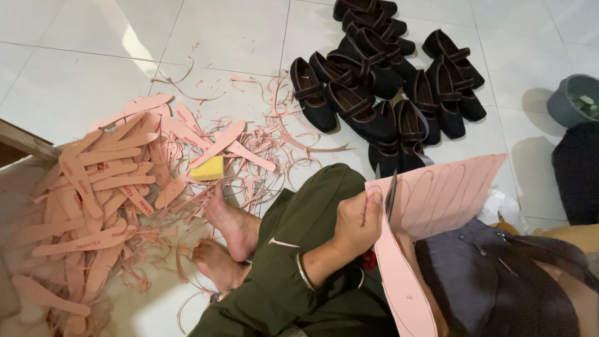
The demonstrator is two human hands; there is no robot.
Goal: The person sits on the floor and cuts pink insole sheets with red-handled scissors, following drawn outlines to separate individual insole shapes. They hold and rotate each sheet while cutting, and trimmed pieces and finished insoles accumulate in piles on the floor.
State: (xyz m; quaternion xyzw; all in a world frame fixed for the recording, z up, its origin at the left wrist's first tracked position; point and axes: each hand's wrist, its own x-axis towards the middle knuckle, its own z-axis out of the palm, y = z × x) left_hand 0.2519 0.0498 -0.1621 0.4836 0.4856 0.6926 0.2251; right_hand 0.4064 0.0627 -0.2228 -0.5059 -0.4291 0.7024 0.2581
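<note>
My left hand (354, 226) grips the edge of a pink sheet (449, 190) marked with drawn insole outlines, thumb pressed on top. A metal bangle sits on its wrist. Scissors (391, 192) stand with their blades in the sheet right beside my fingers; their red handle shows just under my hand. A long pink strip (402, 287) hangs from the sheet toward me. My right hand is hidden behind the sheet and strip. I sit cross-legged in green trousers (299, 249), bare feet (228, 240) on the tiles.
A heap of cut pink insoles (100, 181) and thin curled trimmings covers the white tiled floor at left, with a yellow sponge block (208, 168) among them. Several black strap shoes (380, 81) lie at the back. A grey bucket (574, 100) stands far right.
</note>
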